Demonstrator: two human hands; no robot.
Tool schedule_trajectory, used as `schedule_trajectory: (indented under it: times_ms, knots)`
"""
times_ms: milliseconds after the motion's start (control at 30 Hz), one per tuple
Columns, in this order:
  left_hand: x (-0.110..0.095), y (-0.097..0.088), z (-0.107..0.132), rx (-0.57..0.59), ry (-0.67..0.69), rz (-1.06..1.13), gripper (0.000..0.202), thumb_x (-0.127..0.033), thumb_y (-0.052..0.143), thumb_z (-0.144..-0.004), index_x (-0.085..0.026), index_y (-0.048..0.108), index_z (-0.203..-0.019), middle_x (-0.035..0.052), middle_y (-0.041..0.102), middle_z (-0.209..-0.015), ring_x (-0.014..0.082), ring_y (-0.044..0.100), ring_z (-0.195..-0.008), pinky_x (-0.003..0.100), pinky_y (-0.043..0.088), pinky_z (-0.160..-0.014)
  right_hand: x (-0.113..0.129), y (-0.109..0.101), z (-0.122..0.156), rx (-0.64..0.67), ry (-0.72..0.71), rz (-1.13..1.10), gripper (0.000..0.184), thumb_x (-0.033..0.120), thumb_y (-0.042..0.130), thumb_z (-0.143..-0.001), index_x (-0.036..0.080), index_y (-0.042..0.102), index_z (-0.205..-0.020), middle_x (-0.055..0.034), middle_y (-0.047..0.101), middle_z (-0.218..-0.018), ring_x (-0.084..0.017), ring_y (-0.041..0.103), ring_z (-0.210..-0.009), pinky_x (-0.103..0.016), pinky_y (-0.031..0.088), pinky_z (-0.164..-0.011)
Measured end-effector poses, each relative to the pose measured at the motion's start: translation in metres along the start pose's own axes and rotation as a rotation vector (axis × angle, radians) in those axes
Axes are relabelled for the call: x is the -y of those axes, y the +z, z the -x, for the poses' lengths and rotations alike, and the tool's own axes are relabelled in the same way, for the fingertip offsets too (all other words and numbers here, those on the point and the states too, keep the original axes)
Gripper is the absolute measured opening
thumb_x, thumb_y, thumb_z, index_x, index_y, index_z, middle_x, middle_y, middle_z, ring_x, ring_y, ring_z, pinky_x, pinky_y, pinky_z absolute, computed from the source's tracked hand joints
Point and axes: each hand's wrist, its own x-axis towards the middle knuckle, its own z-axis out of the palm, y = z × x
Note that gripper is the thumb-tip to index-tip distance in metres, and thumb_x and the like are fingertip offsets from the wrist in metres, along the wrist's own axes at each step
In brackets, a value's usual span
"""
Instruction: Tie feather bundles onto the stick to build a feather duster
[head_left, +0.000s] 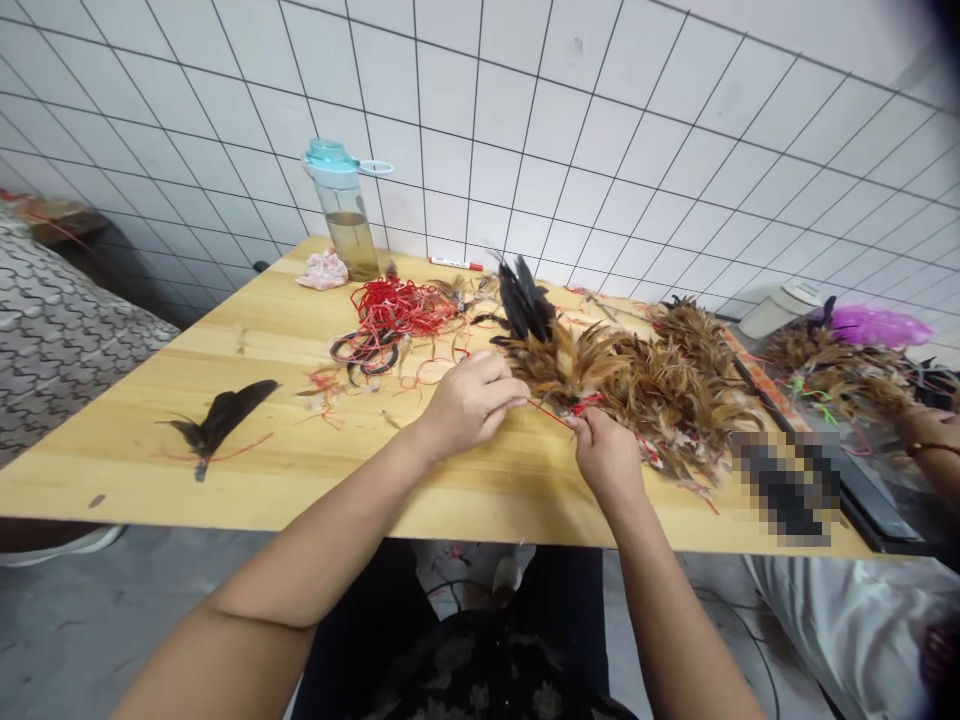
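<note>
My left hand (474, 402) is closed in a pinch on a red string (551, 412), which runs taut to the right. At its other end my right hand (606, 450) pinches the string close to the base of a feather bundle. Brown feathers (566, 362) and upright black feathers (525, 300) make up this bundle, which lies just beyond my hands. A large heap of brown feathers (667, 385) adjoins it on the right. The fingertips of both hands are partly hidden.
A tangle of red string (401, 308) lies near scissors (367, 352). Behind stand a water bottle (349, 225) and crumpled tissue (324, 270); a red marker (455, 264) lies by the wall. A black feather piece (221, 420) is at left. Another person's hand (930, 435) works at right.
</note>
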Motion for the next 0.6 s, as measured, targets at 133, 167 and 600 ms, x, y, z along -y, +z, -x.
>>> schedule_trajectory:
  times_ms: [133,167,600]
  knots:
    - [-0.003,-0.011,-0.014,-0.009,0.125,-0.125,0.021,-0.016,0.049,-0.091,-0.019,0.067,-0.081,0.0028,0.055,-0.072,0.0146,0.044,-0.068,0.029,0.036,-0.064,0.002,0.006,0.015,0.062,-0.038,0.198,0.024,0.029,0.042,-0.096,0.018,0.063,-0.095,-0.011,0.071,-0.086,-0.021,0.065,-0.073,-0.029,0.027,-0.057]
    - [-0.003,-0.012,-0.018,0.008,0.142,-0.143,0.023,-0.017,0.047,-0.092,-0.02,0.067,-0.08,0.0029,0.055,-0.072,0.0148,0.044,-0.069,0.029,0.035,-0.064,0.002,0.008,0.019,0.077,-0.065,0.227,0.024,0.03,0.042,-0.097,0.018,0.063,-0.096,-0.0114,0.071,-0.087,-0.022,0.065,-0.074,-0.029,0.027,-0.057]
    - [0.073,-0.004,-0.038,0.398,-0.315,0.412,0.015,-0.028,0.064,-0.079,-0.015,0.07,-0.078,0.0036,0.065,-0.077,0.0151,0.057,-0.076,0.028,0.042,-0.073,-0.015,-0.014,0.048,0.221,-0.418,-0.33,0.023,0.023,0.041,-0.089,0.019,0.055,-0.071,-0.0046,0.064,-0.067,-0.016,0.057,-0.062,-0.025,0.038,-0.058]
